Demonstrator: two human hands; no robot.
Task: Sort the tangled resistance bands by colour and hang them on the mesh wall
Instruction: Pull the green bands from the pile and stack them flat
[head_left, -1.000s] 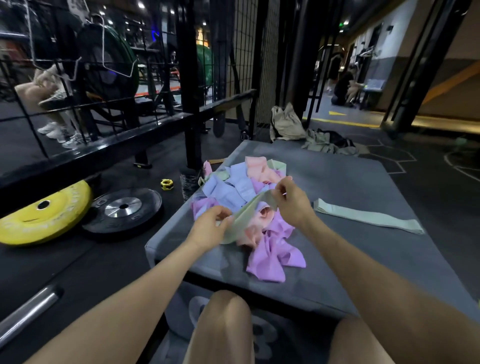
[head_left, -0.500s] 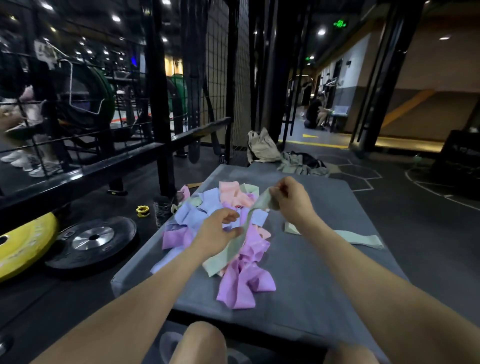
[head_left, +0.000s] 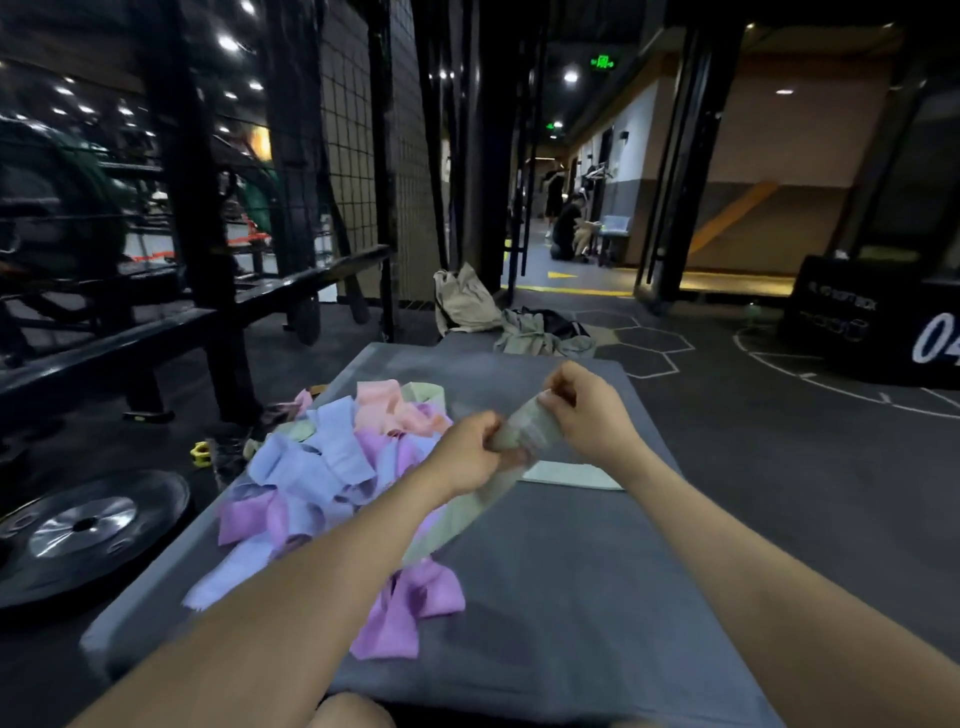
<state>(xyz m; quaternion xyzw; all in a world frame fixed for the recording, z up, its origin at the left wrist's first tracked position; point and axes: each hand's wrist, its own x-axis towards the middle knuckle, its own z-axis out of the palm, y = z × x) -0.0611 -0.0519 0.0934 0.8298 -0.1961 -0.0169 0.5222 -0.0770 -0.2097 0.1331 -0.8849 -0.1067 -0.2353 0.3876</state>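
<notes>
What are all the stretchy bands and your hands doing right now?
Left hand: grips the pale green band.
Right hand: pinches the same band's upper end.
Pale green band: held between both hands, lower end dangling.
Band pile: tangled on the grey mat.
Second green band: lying flat, apart from the pile.

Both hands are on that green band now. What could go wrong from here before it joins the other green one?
The green band trails back under the left hand toward the pile; if snagged, pulling may drag bands off the mat. The sorted green band lies right under the right hand, so it could get knocked.
</notes>
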